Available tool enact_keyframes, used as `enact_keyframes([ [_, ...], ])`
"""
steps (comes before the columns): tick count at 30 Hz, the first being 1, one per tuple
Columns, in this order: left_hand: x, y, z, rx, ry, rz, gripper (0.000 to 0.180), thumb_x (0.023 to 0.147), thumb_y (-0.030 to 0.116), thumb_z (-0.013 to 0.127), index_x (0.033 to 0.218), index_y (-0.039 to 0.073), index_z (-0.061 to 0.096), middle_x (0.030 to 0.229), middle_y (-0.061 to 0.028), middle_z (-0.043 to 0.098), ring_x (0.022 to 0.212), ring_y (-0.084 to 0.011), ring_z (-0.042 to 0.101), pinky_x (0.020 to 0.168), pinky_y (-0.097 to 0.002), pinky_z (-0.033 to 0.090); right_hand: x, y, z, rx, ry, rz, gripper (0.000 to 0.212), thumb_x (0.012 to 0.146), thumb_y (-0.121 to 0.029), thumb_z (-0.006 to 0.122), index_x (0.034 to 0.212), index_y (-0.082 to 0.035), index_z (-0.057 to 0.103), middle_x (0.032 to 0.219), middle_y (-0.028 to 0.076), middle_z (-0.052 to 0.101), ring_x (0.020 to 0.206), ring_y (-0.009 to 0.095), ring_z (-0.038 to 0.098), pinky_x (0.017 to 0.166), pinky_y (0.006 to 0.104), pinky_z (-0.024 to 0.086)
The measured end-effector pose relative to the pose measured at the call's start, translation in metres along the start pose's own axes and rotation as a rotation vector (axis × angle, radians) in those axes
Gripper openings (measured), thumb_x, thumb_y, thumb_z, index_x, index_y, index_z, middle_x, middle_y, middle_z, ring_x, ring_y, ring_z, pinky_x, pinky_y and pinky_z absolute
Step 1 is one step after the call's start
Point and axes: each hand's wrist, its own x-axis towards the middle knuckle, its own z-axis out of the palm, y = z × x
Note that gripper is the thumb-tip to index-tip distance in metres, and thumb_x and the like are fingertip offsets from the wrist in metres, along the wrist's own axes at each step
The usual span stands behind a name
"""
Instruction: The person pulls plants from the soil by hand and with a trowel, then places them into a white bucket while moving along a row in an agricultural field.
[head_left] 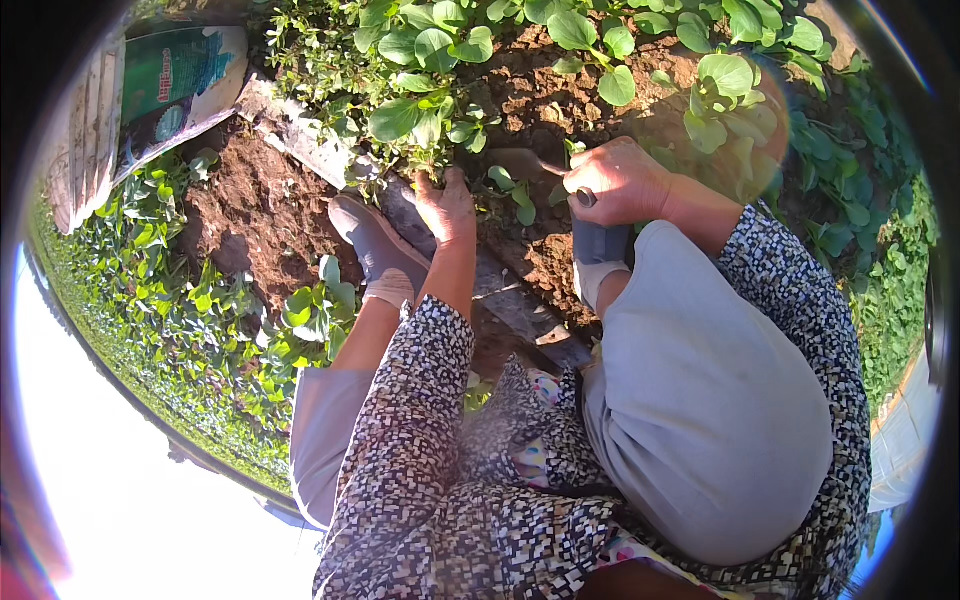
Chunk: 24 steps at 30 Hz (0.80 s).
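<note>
My right hand [625,180] is closed in a fist round the handle of a small hand trowel [515,160]. The wooden handle end pokes out below my fingers. A thin metal neck runs left to its flat blade, which lies low over the soil among the seedlings [518,193]. My left hand [447,207] reaches down to the edge of the bed. Its fingers close on the base of small-leaved weeds [425,157], and the fingertips are partly hidden by greenery.
Broad-leaved green plants [435,50] grow across the far side. A muddy pale strip [500,290] runs diagonally under my shoes [375,240]. At the upper left stands a white and green container [180,85]. Leafy rows [150,310] spread left, and bare brown soil [245,205] lies between.
</note>
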Motion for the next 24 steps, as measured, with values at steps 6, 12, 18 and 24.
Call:
enact_keyframes([
  [6, 0.01, -0.054, -0.033, -1.165, -0.098, -0.499, 0.032, 0.09, 0.004, 0.06, 0.121, 0.007, 0.054, 0.11, -0.0066, 0.06, 0.093, -0.02, 0.056, 0.083, -0.0292, 0.049, -0.002, 0.008, 0.014, -0.013, -0.002, -0.082, 0.016, 0.074, -0.025, 0.06, 0.068, -0.01, 0.063, 0.072, 0.009, 0.063, 0.07, 0.032, 0.064, 0.064, 0.0443, 0.051],
  [12, -0.024, 0.031, -0.028, -0.309, -0.062, -0.239, 0.031, 0.086, -0.003, 0.057, 0.114, 0.01, 0.062, 0.099, -0.0007, 0.065, 0.083, -0.0143, 0.06, 0.075, -0.0294, 0.05, 0.032, -0.007, 0.044, -0.06, 0.088, -0.166, 0.015, 0.075, -0.023, 0.061, 0.068, -0.01, 0.063, 0.072, 0.008, 0.062, 0.067, 0.031, 0.064, 0.063, 0.0436, 0.052],
  [18, -0.066, 0.002, -0.059, -0.334, 0.111, -0.306, 0.028, 0.088, 0.005, 0.059, 0.115, 0.01, 0.061, 0.096, -0.0021, 0.067, 0.084, -0.0145, 0.063, 0.065, -0.0303, 0.052, -0.014, 0.012, 0.029, -0.124, 0.072, -0.058, 0.012, 0.076, -0.022, 0.064, 0.071, -0.011, 0.064, 0.07, 0.006, 0.059, 0.063, 0.029, 0.063, 0.057, 0.0417, 0.05],
  [24, -0.027, -0.032, -0.086, -1.266, 0.004, -0.726, 0.039, 0.083, 0.008, 0.072, 0.119, 0.007, 0.057, 0.113, -0.0141, 0.063, 0.097, -0.0256, 0.06, 0.087, -0.0369, 0.05, 0.004, -0.003, 0.035, -0.024, 0.079, -0.12, 0.016, 0.076, -0.021, 0.064, 0.065, -0.01, 0.059, 0.068, 0.008, 0.058, 0.063, 0.03, 0.062, 0.059, 0.0425, 0.05],
])
